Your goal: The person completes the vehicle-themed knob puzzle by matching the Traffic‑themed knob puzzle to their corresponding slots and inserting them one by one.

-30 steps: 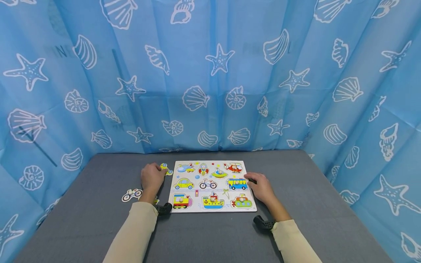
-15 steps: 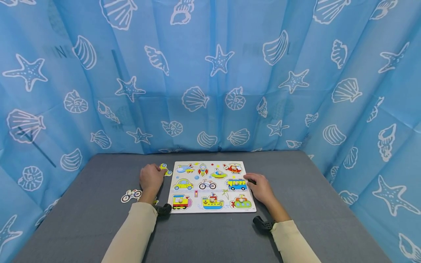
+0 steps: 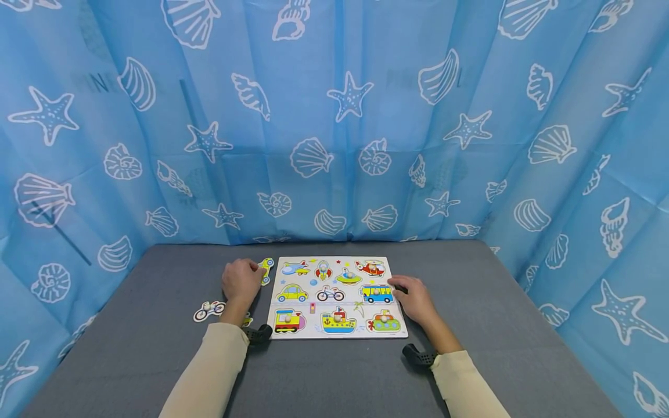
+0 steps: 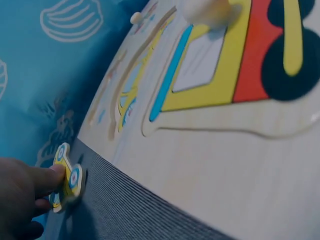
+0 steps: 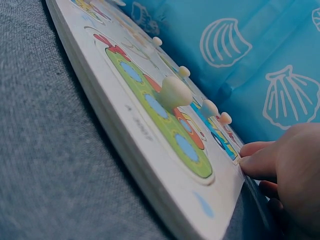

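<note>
A wooden peg puzzle board (image 3: 313,331) with vehicle pictures lies in the middle of the grey table. My left hand (image 3: 257,274) is just off the board's far left corner and pinches a yellow car piece (image 3: 266,270). The left wrist view shows the fingertips of that hand (image 4: 50,180) on the car piece (image 4: 67,175), which stands on edge on the cloth beside the board (image 4: 225,170). My right hand (image 3: 401,288) rests on the table, its fingertips (image 5: 250,162) touching the board's right edge (image 5: 220,187) near the green submarine piece (image 5: 165,120).
A loose bicycle piece (image 3: 209,309) lies on the table left of my left forearm. Another small piece (image 3: 247,320) peeks out under that wrist. Blue curtains with shell prints (image 3: 334,116) close in the table at the back and on both sides.
The yellow car piece in my left hand has turned from lying flat to standing on edge, a little nearer the board. The right hand has stayed in place.
</note>
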### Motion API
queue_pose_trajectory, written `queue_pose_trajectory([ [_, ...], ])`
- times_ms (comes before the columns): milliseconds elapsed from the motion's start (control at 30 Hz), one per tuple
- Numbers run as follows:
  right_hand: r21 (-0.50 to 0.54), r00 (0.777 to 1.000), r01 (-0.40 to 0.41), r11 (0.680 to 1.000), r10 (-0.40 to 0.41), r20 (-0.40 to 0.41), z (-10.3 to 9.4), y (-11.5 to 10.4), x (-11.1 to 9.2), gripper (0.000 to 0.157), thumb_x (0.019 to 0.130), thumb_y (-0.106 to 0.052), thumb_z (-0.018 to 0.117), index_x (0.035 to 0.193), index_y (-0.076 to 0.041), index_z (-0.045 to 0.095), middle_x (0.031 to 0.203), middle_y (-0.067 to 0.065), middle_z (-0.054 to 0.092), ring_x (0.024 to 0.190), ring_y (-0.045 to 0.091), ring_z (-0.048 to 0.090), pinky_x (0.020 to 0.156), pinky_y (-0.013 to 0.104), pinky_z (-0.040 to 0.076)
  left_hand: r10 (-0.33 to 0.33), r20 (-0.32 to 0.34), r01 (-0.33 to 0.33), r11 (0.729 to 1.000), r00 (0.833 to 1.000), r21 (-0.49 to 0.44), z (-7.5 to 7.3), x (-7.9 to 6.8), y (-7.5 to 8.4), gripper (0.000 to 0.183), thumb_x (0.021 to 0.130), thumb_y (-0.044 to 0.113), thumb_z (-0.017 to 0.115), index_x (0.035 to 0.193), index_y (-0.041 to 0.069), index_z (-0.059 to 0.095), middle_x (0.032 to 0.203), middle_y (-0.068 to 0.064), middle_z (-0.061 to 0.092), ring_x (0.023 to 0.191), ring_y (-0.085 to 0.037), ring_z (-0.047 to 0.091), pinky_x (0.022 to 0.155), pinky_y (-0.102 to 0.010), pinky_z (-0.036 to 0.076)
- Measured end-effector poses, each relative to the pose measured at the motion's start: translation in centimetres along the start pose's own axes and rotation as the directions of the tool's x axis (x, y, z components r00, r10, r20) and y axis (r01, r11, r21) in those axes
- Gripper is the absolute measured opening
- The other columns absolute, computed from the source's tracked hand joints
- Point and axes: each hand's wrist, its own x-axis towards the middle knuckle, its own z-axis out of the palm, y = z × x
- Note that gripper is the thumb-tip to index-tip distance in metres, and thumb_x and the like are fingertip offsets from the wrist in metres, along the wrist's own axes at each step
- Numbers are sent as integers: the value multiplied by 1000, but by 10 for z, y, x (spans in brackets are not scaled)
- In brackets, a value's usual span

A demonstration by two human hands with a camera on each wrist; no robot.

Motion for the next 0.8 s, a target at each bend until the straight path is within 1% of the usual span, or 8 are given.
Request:
queue_pose_trajectory([
  [200, 3, 1000, -11, 1000, 11, 3, 0, -1, 0, 32, 94, -2, 61, 125, -1, 64, 135, 17, 56, 131, 38, 40, 107, 58, 29, 72, -17, -72, 997, 997, -6, -4, -2, 4, 15, 83, 17, 77, 89, 4, 74, 84, -10, 64, 83, -30, 53, 75, -46, 42],
  [333, 3, 1000, 1, 1000, -1, -3, -1, 0, 0, 31, 93, -1, 61, 124, -1, 65, 134, 18, 57, 130, 39, 41, 107, 58, 30, 126, -30, -127, 992, 992, -10, -7, -5, 8, 11, 83, 14, 77, 88, 4, 74, 83, -10, 63, 82, -30, 54, 73, -46, 43],
  [433, -3, 1000, 12, 1000, -12, -11, 0, 1, 0, 31, 92, 0, 61, 123, 0, 66, 132, 18, 58, 128, 38, 43, 106, 57, 31, 158, -25, -158, 987, 987, -14, -9, -7, 11, 10, 83, 13, 77, 87, 4, 74, 82, -10, 63, 83, -30, 55, 72, -46, 43],
  [600, -4, 1000, 18, 1000, -19, -9, 0, 1, 0, 31, 92, 0, 61, 123, 0, 65, 132, 18, 58, 128, 38, 43, 106, 57, 32, 165, 14, -165, 986, 986, -14, -10, -11, 15, 9, 85, 14, 75, 88, 5, 74, 82, -8, 62, 83, -28, 54, 70, -44, 43],
  [800, -3, 1000, 14, 1000, -14, 0, -1, 0, 0, 31, 92, 0, 61, 124, 0, 65, 132, 18, 58, 128, 39, 43, 106, 57, 31, 174, 61, -174, 985, 983, 0, -9, -14, 18, 10, 88, 14, 73, 91, 5, 73, 83, -8, 61, 83, -28, 54, 72, -44, 44],
])
